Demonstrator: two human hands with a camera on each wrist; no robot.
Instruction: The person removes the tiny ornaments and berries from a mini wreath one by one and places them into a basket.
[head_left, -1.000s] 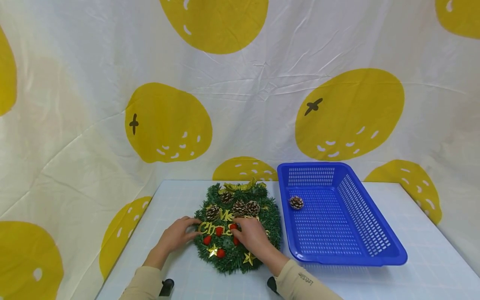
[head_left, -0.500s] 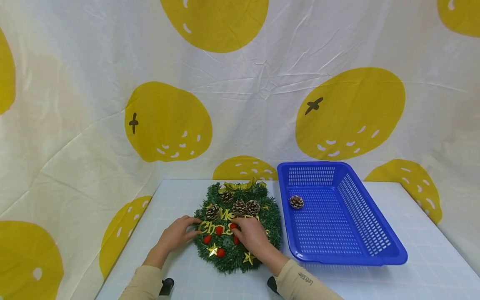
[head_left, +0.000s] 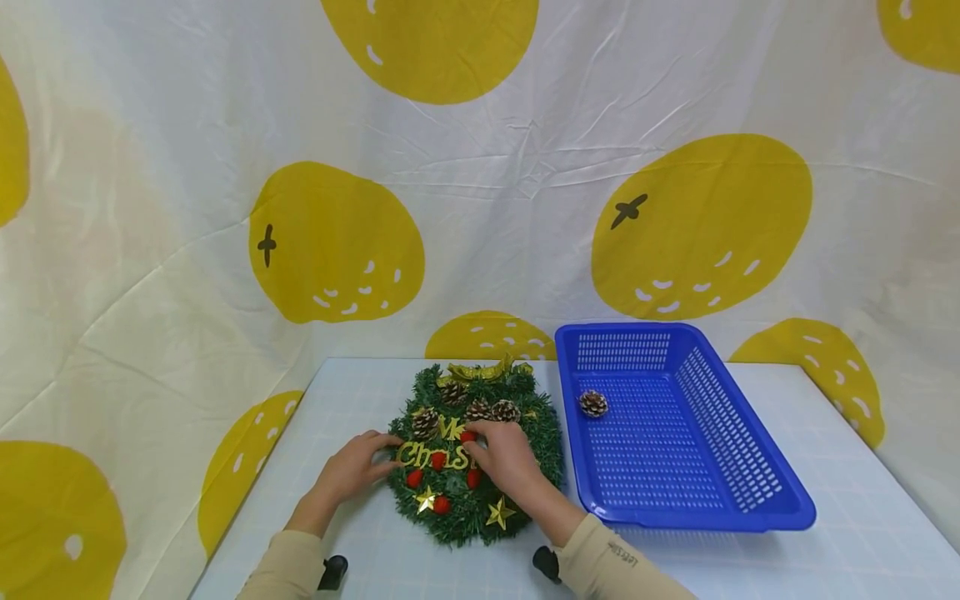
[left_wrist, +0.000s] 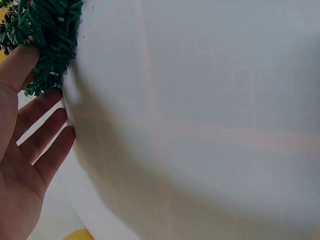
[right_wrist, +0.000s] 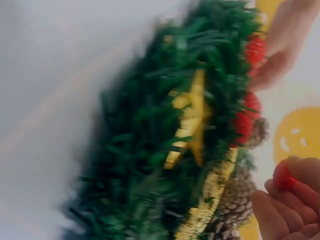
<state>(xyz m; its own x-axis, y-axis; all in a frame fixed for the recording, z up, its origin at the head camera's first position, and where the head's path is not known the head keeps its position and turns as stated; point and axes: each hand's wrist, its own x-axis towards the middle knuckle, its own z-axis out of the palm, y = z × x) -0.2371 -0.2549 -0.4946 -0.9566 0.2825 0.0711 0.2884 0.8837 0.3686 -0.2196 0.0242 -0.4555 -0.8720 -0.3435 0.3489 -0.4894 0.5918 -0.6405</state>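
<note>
A green Christmas wreath (head_left: 450, 517) lies on the table, with pine cones, gold stars, red berries and gold lettering (head_left: 420, 455) on it. My left hand (head_left: 352, 468) pinches the wreath's left edge; in the left wrist view its thumb (left_wrist: 22, 62) lies over the greenery, while the other fingers spread below. Over the right half of the wreath, my right hand (head_left: 510, 462) pinches a red berry (right_wrist: 283, 176) between thumb and fingers. In the right wrist view that berry is apart from the greenery. The right hand hides part of the lettering.
A blue plastic basket (head_left: 750, 525) stands right of the wreath, with one pine cone (head_left: 593, 404) inside near its left wall. Behind the white table (head_left: 360, 383) hangs a white cloth (head_left: 487, 217) printed with yellow fruit.
My right hand has shifted slightly up and right, and the red berry at its fingertips has risen with it. The left hand and the basket have stayed in place.
</note>
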